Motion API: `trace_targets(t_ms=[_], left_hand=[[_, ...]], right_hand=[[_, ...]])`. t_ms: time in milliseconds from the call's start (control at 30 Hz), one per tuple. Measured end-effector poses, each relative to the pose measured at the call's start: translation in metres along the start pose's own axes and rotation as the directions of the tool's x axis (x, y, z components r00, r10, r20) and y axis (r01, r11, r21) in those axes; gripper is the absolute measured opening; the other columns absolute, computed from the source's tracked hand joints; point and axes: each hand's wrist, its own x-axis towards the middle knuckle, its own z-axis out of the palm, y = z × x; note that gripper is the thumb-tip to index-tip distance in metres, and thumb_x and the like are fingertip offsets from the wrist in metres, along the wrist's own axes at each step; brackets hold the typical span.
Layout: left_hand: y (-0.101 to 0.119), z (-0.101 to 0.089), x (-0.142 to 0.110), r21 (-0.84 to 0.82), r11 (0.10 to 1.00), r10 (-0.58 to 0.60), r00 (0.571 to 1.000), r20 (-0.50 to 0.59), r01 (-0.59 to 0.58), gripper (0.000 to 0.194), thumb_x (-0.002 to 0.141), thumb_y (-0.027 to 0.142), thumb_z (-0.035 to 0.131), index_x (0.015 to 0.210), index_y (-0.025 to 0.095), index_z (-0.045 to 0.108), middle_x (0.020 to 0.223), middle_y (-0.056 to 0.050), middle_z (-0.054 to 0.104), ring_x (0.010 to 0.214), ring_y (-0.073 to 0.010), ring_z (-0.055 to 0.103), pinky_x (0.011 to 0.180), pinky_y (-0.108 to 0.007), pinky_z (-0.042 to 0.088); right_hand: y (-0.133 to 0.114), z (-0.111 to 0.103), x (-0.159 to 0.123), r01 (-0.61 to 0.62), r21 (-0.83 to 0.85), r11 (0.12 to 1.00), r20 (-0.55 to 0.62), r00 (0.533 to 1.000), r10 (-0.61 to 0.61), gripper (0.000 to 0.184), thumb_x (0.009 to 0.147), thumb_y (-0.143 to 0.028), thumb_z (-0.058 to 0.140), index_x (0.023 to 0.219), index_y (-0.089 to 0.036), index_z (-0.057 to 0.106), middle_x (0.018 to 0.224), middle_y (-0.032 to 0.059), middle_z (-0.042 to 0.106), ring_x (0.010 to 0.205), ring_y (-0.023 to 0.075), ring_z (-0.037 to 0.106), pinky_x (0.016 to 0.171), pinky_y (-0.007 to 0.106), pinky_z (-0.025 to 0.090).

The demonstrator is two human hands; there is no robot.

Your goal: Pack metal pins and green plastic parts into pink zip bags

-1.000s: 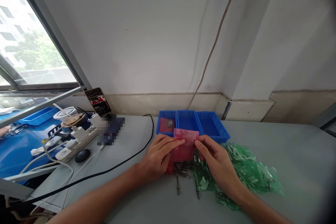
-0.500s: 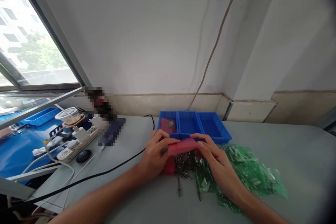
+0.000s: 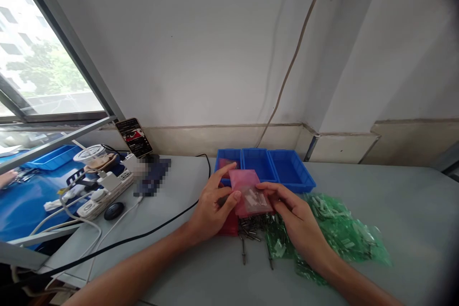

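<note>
Lying between both hands, a pink bag, gripped at either side

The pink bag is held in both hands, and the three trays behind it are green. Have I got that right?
Not quite: the three trays are blue, not green, as the head view shows. The pink bag is indeed held in both hands, left and right, with the trays behind it.
</note>
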Motion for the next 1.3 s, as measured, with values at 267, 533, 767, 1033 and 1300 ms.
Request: trace_targets(t_ms=[267,533,767,1033,1300], left_hand=[[0.000,-0.002,0.002,-0.002,0.980,0.200,0.980,0.012,-0.200,0.039,0.114,0.030,0.049,0.094,0.020,0.081,0.139,-0.010,0.075,0.140,-0.0298,0.056,0.121,-0.055,0.044],[0.001,-0.006,-0.003,-0.042,0.978,0.205,0.976,0.074,-0.203,0.031,0.112,0.025,0.049,0.126,0.023,0.077,0.115,-0.008,0.081,0.120,-0.0268,0.065,0.108,-0.046,0.054],[-0.001,-0.006,-0.008,0.082,0.945,0.304,0.942,0.143,-0.317,0.069,0.088,0.004,0.051,0.153,0.026,0.058,0.136,-0.014,0.067,0.141,-0.0333,0.054,0.113,-0.054,0.053],[-0.009,0.003,0.000,0.200,0.939,0.295,0.955,-0.042,-0.281,0.027,0.104,0.024,0.066,0.129,0.026,0.075,0.109,-0.009,0.070,0.104,-0.0242,0.063,0.098,-0.042,0.054],[-0.024,-0.005,0.019,-0.123,0.944,-0.322,0.934,-0.152,0.305,0.037,0.106,0.050,0.062,0.098,0.016,0.074,0.088,-0.004,0.073,0.079,-0.0187,0.063,0.075,-0.031,0.051]], right_hand=[[0.003,0.001,0.002,0.000,0.050,0.999,0.015,1.000,-0.001,0.034,0.097,-0.054,0.069,0.115,-0.027,0.080,0.118,0.0070,0.079,0.104,0.0276,0.071,0.087,0.037,0.058],[0.001,0.002,0.000,0.008,-0.012,1.000,-0.025,1.000,-0.009,0.037,0.098,-0.060,0.069,0.092,-0.024,0.072,0.087,0.0016,0.067,0.077,0.0200,0.057,0.069,0.029,0.049],[-0.001,0.002,-0.001,-0.042,0.066,0.997,0.004,0.999,0.042,0.044,0.100,-0.064,0.063,0.080,-0.024,0.060,0.078,-0.0020,0.049,0.072,0.0179,0.045,0.064,0.026,0.042],[-0.002,0.004,-0.004,-0.073,0.021,0.997,0.093,0.993,0.071,0.049,0.103,-0.064,0.058,0.075,-0.024,0.052,0.076,-0.0026,0.044,0.072,0.0180,0.042,0.066,0.028,0.039],[-0.002,0.003,-0.003,-0.121,0.029,0.992,0.117,0.986,0.116,0.048,0.104,-0.067,0.053,0.092,-0.024,0.071,0.083,-0.0008,0.053,0.068,0.0170,0.049,0.065,0.030,0.040]])
